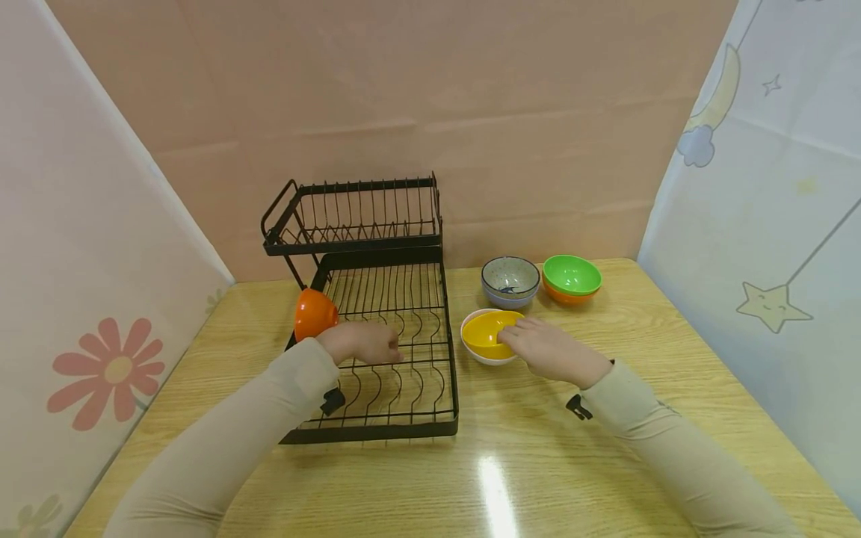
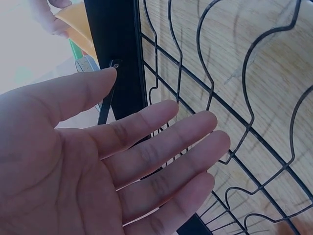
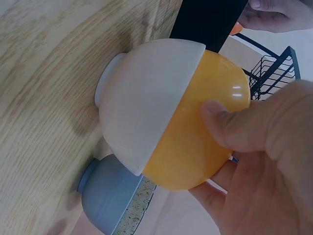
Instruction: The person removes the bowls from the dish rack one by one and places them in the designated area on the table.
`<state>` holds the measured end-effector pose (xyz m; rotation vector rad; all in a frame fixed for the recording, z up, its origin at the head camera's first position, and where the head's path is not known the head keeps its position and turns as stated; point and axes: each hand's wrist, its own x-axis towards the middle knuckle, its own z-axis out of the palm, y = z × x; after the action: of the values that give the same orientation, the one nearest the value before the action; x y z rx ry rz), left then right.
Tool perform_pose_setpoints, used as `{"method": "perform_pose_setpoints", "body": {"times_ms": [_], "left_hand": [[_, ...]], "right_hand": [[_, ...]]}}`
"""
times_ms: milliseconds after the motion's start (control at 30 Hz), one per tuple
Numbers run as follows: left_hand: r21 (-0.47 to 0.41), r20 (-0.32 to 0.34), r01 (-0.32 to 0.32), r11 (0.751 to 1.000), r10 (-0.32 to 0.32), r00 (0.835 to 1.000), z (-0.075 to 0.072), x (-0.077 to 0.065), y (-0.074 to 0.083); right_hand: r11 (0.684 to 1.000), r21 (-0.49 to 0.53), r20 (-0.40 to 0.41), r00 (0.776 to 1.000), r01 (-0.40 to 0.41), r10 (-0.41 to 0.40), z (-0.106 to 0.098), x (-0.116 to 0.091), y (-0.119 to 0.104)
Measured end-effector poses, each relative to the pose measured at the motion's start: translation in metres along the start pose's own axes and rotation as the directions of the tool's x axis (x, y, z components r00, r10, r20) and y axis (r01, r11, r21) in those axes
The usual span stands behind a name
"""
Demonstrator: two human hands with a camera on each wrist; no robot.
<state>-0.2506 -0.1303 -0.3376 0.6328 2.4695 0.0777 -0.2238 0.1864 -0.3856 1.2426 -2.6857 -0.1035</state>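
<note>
My right hand [image 1: 548, 350] pinches the rim of a yellow bowl [image 1: 480, 334], thumb on its outside. That bowl is tilted within a pale bowl [image 3: 142, 98], which stands on the table. My left hand [image 1: 366, 342] hovers over the lower tier of a black dish rack [image 1: 370, 431]; in the left wrist view its palm and loosely extended fingers [image 2: 161, 156] hold nothing. An orange bowl [image 1: 313, 314] stands on its side at the rack's left edge, just beyond the left hand.
Behind the pale bowl, a speckled grey bowl [image 1: 511, 275] is stacked in a blue-grey one [image 1: 509, 303]. To its right a green bowl [image 1: 572, 273] sits in another orange bowl [image 1: 570, 299]. The rack's raised upper tier [image 1: 356, 243] stands at the back, near the cloth wall.
</note>
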Motion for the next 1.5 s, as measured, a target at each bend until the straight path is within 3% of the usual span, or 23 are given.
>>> {"method": "perform_pose_setpoints", "body": {"times_ms": [267,667,1000,1500], "left_hand": [[0.003,0.016,0.010,1.000,-0.010,1.000,-0.001,0.002,0.000],[0.020,0.006,0.010,1.000,-0.010,1.000,-0.002,0.001,0.001],[0.032,-0.010,0.000,0.999,0.001,1.000,-0.002,-0.001,0.004],[0.022,-0.001,-0.002,1.000,0.002,1.000,-0.002,0.000,0.004]], "right_hand": [[0.998,0.055,0.033,0.999,-0.032,0.030,-0.002,0.000,0.002],[0.967,0.253,-0.077,0.997,0.012,0.007,-0.010,0.001,0.006],[0.972,0.235,-0.144,0.990,0.033,0.001,-0.007,-0.001,0.003],[0.960,0.279,-0.101,0.995,0.011,0.018,0.004,0.000,0.002]]}}
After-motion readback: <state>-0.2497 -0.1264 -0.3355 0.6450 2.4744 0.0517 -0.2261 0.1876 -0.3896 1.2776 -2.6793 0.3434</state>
